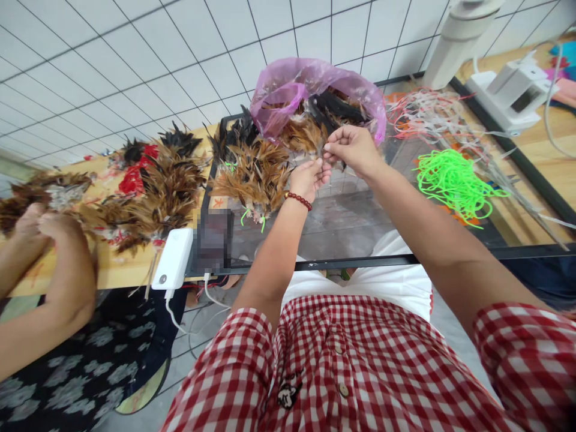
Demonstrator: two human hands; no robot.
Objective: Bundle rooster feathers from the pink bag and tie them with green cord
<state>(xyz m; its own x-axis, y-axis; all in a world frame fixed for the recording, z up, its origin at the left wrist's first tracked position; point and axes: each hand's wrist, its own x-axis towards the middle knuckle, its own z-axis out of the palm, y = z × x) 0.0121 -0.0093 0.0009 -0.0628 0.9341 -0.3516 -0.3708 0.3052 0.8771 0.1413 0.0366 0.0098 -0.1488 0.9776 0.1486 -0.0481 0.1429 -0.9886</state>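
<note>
My left hand (310,177), with a beaded bracelet on the wrist, is closed in a pinch, palm turned up. Its thumb and fingertips meet at the base of brown feathers (306,135). Against it my right hand (353,150) pinches at the same feathers, thumb and forefinger together. The exact feather ends between the fingertips are too small to make out. Just behind both hands lies a pink plastic bag (373,108), open, with black feathers (337,111) and brown ones inside. To the left, a feather bunch (256,174) tied with green string rests on the glass tabletop (351,210).
A green string heap (454,183) and tangled white and red strings (432,111) lie at right, near a white power adapter (513,90). A power bank (173,258) and phone (213,240) sit front left. A co-worker's hands (45,222) are beside more feather bunches (162,186).
</note>
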